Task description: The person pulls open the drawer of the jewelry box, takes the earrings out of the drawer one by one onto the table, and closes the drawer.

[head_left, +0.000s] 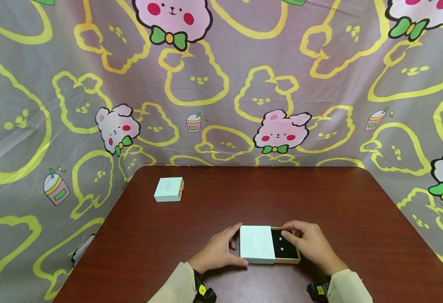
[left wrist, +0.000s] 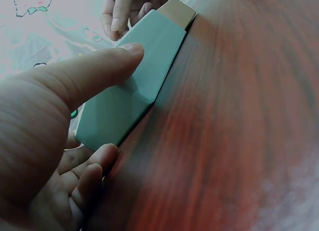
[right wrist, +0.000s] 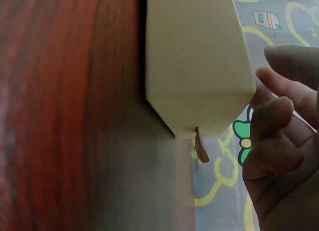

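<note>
A pale mint slide-out jewelry box (head_left: 257,244) lies on the table, its drawer (head_left: 296,261) pulled partly out to the right. Two small pearl-like studs (head_left: 281,244) sit on the drawer's black lining. My left hand (head_left: 221,248) holds the sleeve from the left, thumb at the near side and fingers around the left end; the left wrist view shows that thumb (left wrist: 112,64) along the sleeve. Over the drawer's far right part hovers my right hand (head_left: 312,242), fingers loosely bent by the far edge. In the right wrist view, the drawer end (right wrist: 199,47) carries a brown pull tab (right wrist: 201,147).
A second mint box (head_left: 169,189), shut, stands at the back left of the reddish-brown table (head_left: 267,193). Patterned cloth (head_left: 214,97) hangs behind and at both sides of the table.
</note>
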A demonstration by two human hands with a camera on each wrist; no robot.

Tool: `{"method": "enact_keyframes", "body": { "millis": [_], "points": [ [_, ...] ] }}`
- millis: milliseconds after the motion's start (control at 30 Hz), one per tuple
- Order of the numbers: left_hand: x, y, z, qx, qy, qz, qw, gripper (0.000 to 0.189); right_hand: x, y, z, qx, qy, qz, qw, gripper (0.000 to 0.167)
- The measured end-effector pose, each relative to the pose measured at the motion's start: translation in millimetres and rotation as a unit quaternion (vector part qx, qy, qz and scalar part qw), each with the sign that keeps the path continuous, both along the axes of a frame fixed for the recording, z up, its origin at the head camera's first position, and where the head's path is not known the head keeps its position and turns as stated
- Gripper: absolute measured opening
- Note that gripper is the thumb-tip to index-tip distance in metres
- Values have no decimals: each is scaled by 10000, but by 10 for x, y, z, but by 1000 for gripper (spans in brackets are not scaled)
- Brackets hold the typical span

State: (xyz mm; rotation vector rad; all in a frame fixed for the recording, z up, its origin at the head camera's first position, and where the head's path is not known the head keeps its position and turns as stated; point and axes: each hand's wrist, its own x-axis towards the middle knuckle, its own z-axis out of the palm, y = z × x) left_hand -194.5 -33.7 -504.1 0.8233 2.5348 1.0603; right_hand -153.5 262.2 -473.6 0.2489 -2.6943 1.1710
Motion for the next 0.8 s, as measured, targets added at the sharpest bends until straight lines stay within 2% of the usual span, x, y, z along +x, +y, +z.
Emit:
{"method": "enact_keyframes", "body": {
  "millis": [367,667,800],
  "points": [
    [2,-5,7,-5,14,-1,10000,110,-14,-18,-11,187,237,71,9995,10],
    [7,-5,17,33,-28,-9,10000,110,2,-43,19,334,-65,228,9992,10],
    [11,-4,17,64,1,-12,10000,110,6,-47,24,426,-55,292,9986,11]
  ]
}}
